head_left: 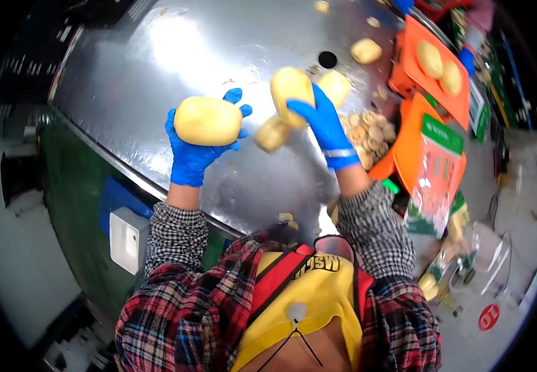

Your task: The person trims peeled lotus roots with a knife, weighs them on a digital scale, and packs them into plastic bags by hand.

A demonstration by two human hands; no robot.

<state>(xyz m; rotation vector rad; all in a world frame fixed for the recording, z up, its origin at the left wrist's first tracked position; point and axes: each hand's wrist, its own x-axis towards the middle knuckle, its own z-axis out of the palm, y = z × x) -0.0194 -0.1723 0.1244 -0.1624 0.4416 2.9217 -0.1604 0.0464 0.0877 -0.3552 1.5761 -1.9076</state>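
Observation:
A large peeled yellow potato [209,121] rests in my left hand [195,158], whose blue-gloved fingers wrap round it from below and behind. My right hand [327,124], also in a blue glove, grips another peeled potato [291,93] with the thumb across its lower part. Just below that one is a smaller, blurred potato [272,134], and behind my right hand another potato [334,88] shows in part. Both hands are over the shiny metal table [113,80].
Sliced pieces [369,137] lie in a heap right of my right hand. Beyond are orange baskets [401,84], two potatoes [429,59] in one, and a clear bag with a green label [440,139]. A lone potato [365,51] lies near a dark hole [327,59]. Another person's blue glove [466,60] shows upper right.

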